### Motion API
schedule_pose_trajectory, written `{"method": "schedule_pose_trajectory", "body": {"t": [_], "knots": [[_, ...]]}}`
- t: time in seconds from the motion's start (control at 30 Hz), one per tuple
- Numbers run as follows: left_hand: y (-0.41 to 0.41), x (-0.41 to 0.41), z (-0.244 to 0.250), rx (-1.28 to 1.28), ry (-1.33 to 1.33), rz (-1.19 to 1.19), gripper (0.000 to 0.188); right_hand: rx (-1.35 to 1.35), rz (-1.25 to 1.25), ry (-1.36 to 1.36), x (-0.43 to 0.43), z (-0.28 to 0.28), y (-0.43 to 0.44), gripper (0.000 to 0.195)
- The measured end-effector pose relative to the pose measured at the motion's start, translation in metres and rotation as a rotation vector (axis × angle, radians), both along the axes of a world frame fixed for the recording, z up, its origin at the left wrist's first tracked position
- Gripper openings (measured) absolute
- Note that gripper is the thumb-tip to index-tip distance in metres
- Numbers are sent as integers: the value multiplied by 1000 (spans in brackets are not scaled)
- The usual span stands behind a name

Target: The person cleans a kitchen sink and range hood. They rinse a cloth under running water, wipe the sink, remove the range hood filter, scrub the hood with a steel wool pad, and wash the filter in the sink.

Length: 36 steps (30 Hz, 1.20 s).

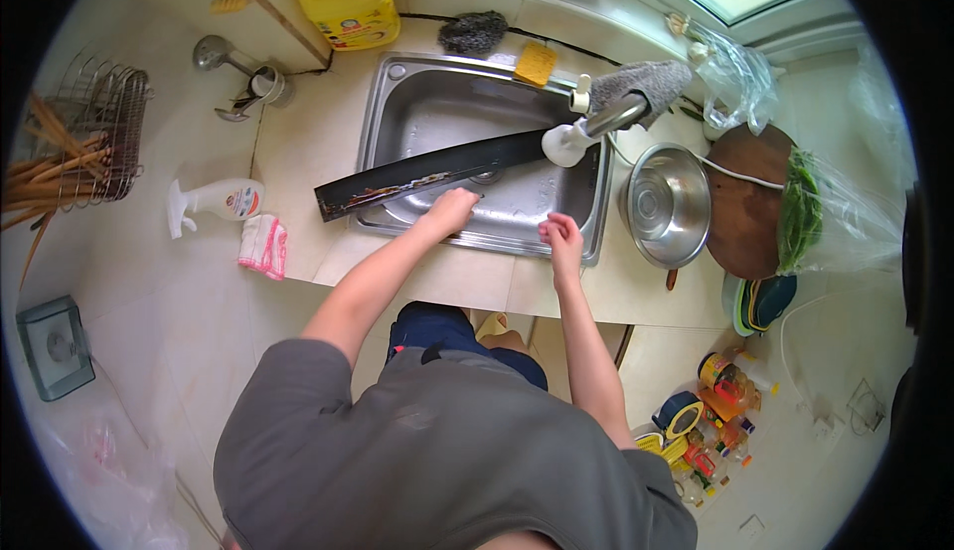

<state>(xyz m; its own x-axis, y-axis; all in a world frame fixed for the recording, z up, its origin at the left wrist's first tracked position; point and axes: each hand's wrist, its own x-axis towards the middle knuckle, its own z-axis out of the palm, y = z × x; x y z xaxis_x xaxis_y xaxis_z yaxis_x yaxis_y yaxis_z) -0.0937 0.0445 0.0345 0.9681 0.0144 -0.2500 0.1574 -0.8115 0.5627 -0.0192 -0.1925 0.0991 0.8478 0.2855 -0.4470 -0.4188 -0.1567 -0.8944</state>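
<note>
A long black panel with brown, greasy residue (440, 174) lies diagonally across the stainless steel sink (477, 241), its left end over the counter. My left hand (453, 211) is curled above the sink's near side, just below the panel; a tiny dark thing shows at its fingertips, too small to identify. Over the near right part of the basin is my right hand (563, 239), its fingers loosely bent and nothing seen in them. The faucet with a white nozzle (568, 144) hangs over the panel's right end, and a grey cloth (645, 88) drapes over the faucet.
Behind the sink are a steel wool scrubber (473, 32), a yellow sponge (535, 64) and a yellow detergent jug (350, 6). A spray bottle (223, 198) and a folded cloth (262, 247) lie left. At right, a steel bowl (667, 203) is beside a round wooden board (745, 207).
</note>
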Motion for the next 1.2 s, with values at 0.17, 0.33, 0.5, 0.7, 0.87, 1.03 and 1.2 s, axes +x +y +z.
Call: {"method": "schedule_pose_trajectory", "body": {"t": [0.17, 0.33, 0.5, 0.7, 0.87, 1.03, 1.2], "knots": [[-20, 50, -68, 265, 20, -291, 16, -27, -73, -68, -32, 41, -51, 18], [-35, 62, -110, 338, 88, -332, 18, -61, -271, -32, -53, 66, -79, 24], [-42, 58, -93, 347, 120, -339, 15, -73, -364, -7, -64, 64, -90, 27], [-43, 60, -81, 264, 63, -141, 11, -46, -320, -25, -61, 63, -91, 27], [-37, 51, 33, -189, -215, 313, 12, -39, -187, 9, -55, 53, -88, 25], [-49, -71, 132, -541, -419, 696, 12, 34, 112, -16, -34, 41, -68, 23], [-107, -264, 141, -347, -379, 1229, 11, 73, 458, -21, -40, 25, -55, 28]]}}
